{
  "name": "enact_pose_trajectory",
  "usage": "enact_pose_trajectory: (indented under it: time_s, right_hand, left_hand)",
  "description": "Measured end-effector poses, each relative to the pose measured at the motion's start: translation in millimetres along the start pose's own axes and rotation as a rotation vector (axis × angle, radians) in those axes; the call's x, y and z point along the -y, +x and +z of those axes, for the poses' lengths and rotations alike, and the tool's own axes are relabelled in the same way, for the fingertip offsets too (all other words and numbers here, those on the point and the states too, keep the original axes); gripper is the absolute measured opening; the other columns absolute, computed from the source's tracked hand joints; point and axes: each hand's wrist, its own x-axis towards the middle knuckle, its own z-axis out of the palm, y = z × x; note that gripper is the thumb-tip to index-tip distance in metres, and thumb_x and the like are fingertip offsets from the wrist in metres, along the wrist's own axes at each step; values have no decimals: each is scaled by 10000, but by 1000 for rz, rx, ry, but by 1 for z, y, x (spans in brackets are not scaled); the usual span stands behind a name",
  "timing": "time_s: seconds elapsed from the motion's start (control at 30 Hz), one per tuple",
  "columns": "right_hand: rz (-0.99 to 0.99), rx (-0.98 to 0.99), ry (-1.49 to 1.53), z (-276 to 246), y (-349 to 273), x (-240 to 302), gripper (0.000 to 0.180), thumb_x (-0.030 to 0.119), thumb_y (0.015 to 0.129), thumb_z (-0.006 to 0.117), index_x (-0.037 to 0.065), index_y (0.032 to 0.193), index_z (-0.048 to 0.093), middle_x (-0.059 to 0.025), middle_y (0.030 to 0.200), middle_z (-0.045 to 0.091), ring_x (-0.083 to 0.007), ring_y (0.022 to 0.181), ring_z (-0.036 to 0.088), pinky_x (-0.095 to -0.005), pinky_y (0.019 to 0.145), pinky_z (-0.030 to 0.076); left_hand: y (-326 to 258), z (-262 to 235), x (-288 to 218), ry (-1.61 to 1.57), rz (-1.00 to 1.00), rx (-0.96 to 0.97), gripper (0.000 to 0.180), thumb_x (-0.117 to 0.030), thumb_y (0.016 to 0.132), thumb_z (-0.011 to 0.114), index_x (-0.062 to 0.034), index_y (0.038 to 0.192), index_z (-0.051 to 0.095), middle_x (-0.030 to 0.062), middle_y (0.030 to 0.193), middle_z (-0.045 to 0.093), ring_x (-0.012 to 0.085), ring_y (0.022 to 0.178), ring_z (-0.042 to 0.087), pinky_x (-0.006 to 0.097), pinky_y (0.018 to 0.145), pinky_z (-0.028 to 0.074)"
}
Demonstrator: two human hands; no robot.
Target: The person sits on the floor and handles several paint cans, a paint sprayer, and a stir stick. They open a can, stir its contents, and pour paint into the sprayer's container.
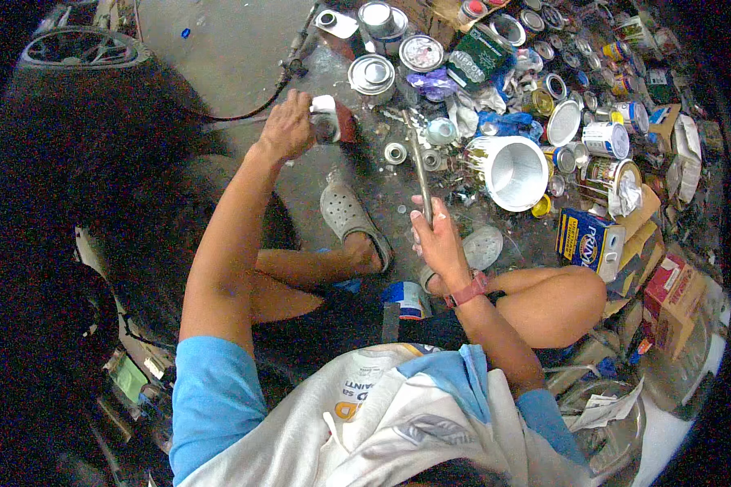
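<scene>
My left hand (291, 126) is closed at the near-left side of a red container with a white top (345, 123), its fingers at the edge; the grip is partly hidden. My right hand (439, 231) is wrapped round a long, thin, greyish stick (419, 158), which points up and away from me. The stick's far end lies near a small jar with a pale lid (440, 131). Left of the stick stands a small round pot (395, 153). To the right lies a big white bucket (518, 173), its mouth facing me and paint streaks on its side.
Many paint cans crowd the right, among them a closed tin (372, 75) and a lidded can (421, 53). A dark green box (480, 58) and a purple cloth (432, 84) lie among them. A hose (283, 79) runs across the floor. A blue box (586, 242) stands by my right knee.
</scene>
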Motion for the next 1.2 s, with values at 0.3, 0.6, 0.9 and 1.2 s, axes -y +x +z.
enact_pose_trajectory:
  time_s: [0.3, 0.6, 0.9, 1.2]
  right_hand:
    - [-294, -34, -96, 30, 7, 28, 338, 242, 1097, 520, 42, 1369, 538, 33, 761, 540, -60, 652, 505, -243, 548, 428]
    - [-61, -1, 394, 54, 31, 55, 223, 269, 1101, 522, 61, 1124, 600, 66, 646, 424, -30, 522, 390, -224, 492, 386]
    - [25, -37, 400, 45, 35, 44, 188, 264, 1095, 538, 80, 1106, 580, 86, 648, 411, -11, 501, 368, -202, 438, 324]
    - [8, -45, 443, 42, 29, 59, 238, 272, 1081, 580, 51, 1158, 624, 73, 690, 439, -21, 547, 415, -201, 474, 373]
  left_hand:
    - [-34, 18, 44, -282, -253, 167, 269, -179, 1020, 411, 15, 1166, 527, 323, 965, 688, 496, 961, 678, 582, 825, 535]
    - [-1, 21, 19, -218, -385, 91, 467, -390, 1015, 519, 47, 1116, 649, 328, 1001, 709, 491, 960, 700, 568, 847, 564]
    - [37, -20, -44, -224, -603, 210, 694, -646, 732, 778, 7, 964, 788, 261, 1016, 753, 414, 985, 740, 467, 880, 597]
    - [22, 16, 7, -246, -315, 120, 507, -391, 959, 595, 19, 1251, 540, 283, 1165, 685, 436, 1147, 660, 522, 962, 541]
